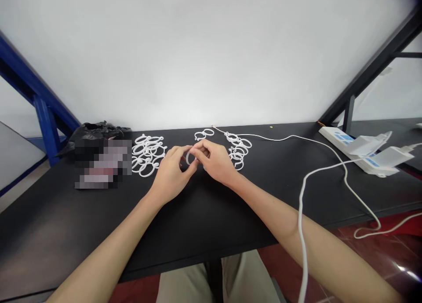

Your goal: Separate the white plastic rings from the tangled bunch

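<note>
One white plastic ring sits pinched between both hands at the middle of the black bench, just above its surface. The left hand closes thumb and fingertips on the ring's left side; the right hand grips its right side the same way, and the fingertips of the two hands meet around it, hiding most of the ring.

Just left of the left hand lies a loose heap of white rings, overlapping one another. Just right of the right hand lies a smaller cluster of rings, partly behind the knuckles. Beyond the hands, toward the wall, two more rings lie side by side.

A white cable runs from the far edge of the bench, past the smaller cluster, and drops over the near edge beside the right forearm. At the far right a white power strip rests on the bench. At the far left a crumpled black plastic bag sits by a blurred patch.
</note>
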Motion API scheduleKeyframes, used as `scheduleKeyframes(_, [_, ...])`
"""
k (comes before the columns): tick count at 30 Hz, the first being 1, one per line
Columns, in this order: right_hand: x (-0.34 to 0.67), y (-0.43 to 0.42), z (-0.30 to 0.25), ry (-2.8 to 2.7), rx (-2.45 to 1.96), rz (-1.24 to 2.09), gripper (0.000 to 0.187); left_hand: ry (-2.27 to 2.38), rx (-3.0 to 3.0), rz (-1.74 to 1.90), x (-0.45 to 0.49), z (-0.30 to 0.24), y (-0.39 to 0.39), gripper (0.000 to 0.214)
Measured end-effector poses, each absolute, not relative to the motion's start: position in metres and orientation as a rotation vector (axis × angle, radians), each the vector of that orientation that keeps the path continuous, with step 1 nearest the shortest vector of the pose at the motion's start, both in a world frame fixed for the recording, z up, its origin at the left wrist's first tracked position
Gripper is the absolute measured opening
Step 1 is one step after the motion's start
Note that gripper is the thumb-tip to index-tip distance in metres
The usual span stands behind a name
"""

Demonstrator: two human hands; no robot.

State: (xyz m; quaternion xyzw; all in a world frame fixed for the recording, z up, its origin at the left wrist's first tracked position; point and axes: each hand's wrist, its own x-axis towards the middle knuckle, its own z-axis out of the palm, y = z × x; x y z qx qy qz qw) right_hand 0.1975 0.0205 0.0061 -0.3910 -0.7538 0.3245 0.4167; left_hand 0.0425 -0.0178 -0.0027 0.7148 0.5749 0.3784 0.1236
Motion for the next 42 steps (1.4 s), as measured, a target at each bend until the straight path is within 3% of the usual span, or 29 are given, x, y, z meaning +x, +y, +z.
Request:
scheduleKeyframes(5, [0.199,0.021,0.005,-1.969,-1.068,0.654,0.017,1.764,2.129,1.143,0.042,-0.004,-0.019,0.035])
scheduleKeyframes(11, [0.203,0.024,0.010,-2.226,-1.423,0.238,0.023,2.085,2.129,1.124,0.023,-0.002,-0.010,0.042])
scheduleKeyframes(17, [0.205,0.024,0.009,-2.438,-1.534,0.119,0.026,2.276,2.288,0.674,-0.011,0.012,0.024,0.048])
scheduleKeyframes(27, [0.204,0.020,0.008,-2.440,-1.510,0.104,0.026,2.357,2.008,0.203,-0.027,0.037,0.056,0.062])
scheduleKeyframes(34, [0.204,0.021,0.007,-2.431,-1.468,0.081,0.027,2.321,2.183,0.517,-0.005,0.027,0.031,0.045])
scheduleKeyframes(42, [0.207,0.025,0.008,-2.362,-1.659,0.062,0.033,1.836,2.427,0.868,0.055,-0.013,0.004,0.028])
